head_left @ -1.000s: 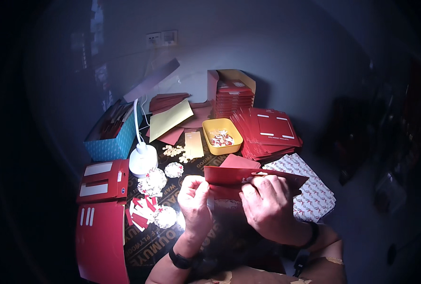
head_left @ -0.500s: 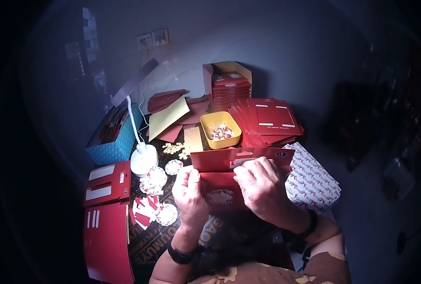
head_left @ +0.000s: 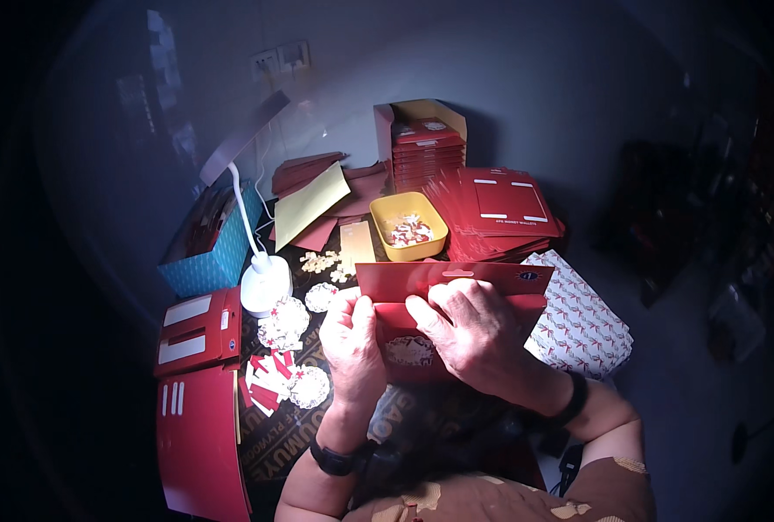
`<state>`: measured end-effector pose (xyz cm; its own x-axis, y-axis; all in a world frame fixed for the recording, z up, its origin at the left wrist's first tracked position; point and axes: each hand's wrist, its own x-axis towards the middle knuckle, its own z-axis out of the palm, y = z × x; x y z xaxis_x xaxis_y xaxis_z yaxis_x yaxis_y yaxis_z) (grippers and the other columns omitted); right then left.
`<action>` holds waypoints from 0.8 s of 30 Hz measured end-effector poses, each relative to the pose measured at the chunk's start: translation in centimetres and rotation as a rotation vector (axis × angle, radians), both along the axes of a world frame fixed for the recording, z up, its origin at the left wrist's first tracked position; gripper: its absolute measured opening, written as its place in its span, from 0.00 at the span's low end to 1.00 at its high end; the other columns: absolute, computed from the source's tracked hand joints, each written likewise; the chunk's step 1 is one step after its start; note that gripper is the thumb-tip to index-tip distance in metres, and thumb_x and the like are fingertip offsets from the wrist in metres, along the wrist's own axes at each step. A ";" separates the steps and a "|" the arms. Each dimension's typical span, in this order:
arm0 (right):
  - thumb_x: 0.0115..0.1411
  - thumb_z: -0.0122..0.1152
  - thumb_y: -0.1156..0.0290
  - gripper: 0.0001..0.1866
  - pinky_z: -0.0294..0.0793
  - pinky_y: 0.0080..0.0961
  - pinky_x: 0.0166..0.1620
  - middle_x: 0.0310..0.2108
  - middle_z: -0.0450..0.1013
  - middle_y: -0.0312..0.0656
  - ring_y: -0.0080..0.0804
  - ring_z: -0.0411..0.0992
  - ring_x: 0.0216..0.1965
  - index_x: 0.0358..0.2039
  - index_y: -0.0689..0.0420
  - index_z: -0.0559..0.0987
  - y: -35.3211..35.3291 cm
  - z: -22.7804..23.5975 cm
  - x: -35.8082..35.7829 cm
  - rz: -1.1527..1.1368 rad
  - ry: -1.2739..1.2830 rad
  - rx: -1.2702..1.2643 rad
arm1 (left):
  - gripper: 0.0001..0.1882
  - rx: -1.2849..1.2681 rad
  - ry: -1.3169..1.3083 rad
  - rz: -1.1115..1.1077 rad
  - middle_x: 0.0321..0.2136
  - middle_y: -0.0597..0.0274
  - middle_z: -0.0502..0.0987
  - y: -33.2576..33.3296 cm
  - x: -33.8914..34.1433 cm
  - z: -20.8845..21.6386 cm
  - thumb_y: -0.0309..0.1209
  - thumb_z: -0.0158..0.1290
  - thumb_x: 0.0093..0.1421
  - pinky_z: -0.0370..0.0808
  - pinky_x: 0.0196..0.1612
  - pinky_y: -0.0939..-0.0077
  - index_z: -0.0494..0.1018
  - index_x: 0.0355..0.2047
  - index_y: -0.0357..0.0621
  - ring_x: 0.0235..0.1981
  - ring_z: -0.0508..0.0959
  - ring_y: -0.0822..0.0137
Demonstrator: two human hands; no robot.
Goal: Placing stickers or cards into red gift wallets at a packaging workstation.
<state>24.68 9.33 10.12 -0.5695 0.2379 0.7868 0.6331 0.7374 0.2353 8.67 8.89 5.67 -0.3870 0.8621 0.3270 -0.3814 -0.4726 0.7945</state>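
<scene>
The left hand pinches the left edge of a red folder; the right hand touches its middle, though whether those fingers grasp it cannot be told. Beyond the grip sits a yellow box; patterned paper lies right of it.

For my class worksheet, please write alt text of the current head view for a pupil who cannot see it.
A person's hands, left and right, hold a folded red card over a dark tabletop. Behind it are a yellow tub of small pieces and stacked red cards; a white lamp stands left, patterned sheets lie right.
</scene>
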 end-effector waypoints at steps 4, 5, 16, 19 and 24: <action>0.49 0.63 0.74 0.19 0.72 0.35 0.47 0.38 0.73 0.42 0.38 0.72 0.42 0.44 0.62 0.81 0.1 -0.1 0.1 0.030 -0.036 0.032 | 0.07 0.013 0.049 -0.022 0.24 0.73 0.72 -0.4 -0.7 -0.3 0.28 0.48 0.71 0.62 0.26 0.89 0.73 0.41 0.38 0.22 0.65 0.85; 0.49 0.63 0.74 0.19 0.72 0.35 0.48 0.39 0.73 0.42 0.38 0.72 0.43 0.44 0.62 0.81 0.3 -0.2 0.2 0.032 -0.057 0.046 | 0.06 0.006 0.055 -0.021 0.24 0.73 0.72 -0.4 -0.7 -0.4 0.28 0.48 0.71 0.62 0.26 0.89 0.73 0.41 0.38 0.22 0.65 0.85; 0.49 0.64 0.74 0.20 0.71 0.37 0.50 0.41 0.74 0.43 0.39 0.72 0.45 0.45 0.63 0.79 0.6 -0.3 0.7 0.079 -0.077 0.008 | 0.06 0.018 0.051 -0.060 0.28 0.71 0.75 -0.6 -0.9 -0.6 0.27 0.47 0.71 0.65 0.29 0.89 0.73 0.43 0.39 0.24 0.67 0.85; 0.50 0.62 0.73 0.20 0.71 0.37 0.51 0.41 0.74 0.43 0.39 0.72 0.45 0.45 0.63 0.79 0.4 -0.1 0.4 0.073 -0.097 0.019 | 0.07 0.050 0.044 -0.071 0.32 0.67 0.77 -0.5 -0.8 -0.8 0.27 0.46 0.71 0.69 0.34 0.87 0.72 0.43 0.38 0.28 0.71 0.82; 0.50 0.59 0.73 0.20 0.70 0.37 0.50 0.42 0.73 0.44 0.39 0.71 0.45 0.45 0.64 0.78 0.2 0.1 0.2 0.076 -0.144 0.021 | 0.08 0.093 -0.002 -0.145 0.36 0.61 0.79 -0.7 -1.3 -1.3 0.26 0.45 0.71 0.74 0.43 0.81 0.72 0.44 0.36 0.35 0.76 0.77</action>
